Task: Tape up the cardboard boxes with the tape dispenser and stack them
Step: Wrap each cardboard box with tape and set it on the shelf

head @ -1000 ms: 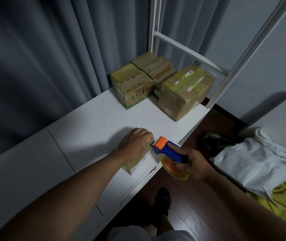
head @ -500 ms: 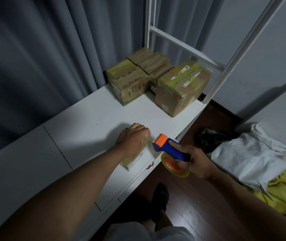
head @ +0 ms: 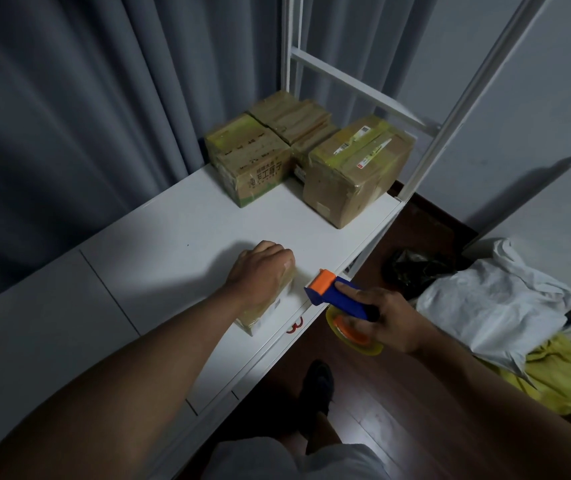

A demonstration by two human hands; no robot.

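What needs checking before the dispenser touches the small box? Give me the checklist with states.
1. Left hand holds the small box down on the white shelf: ok.
2. Right hand grips the tape dispenser: ok.
3. Dispenser's orange head points toward the box: ok.
4. Dispenser touching the box: not ok, a gap shows.
5. Box flaps closed flat: cannot tell, the hand covers the top.
6. Stacking room beside the taped boxes at the back: ok.

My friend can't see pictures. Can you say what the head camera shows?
A left hand grips a small cardboard box on a white table; the right hand holds a blue-and-orange tape dispenser beside it. Three taped boxes sit behind.
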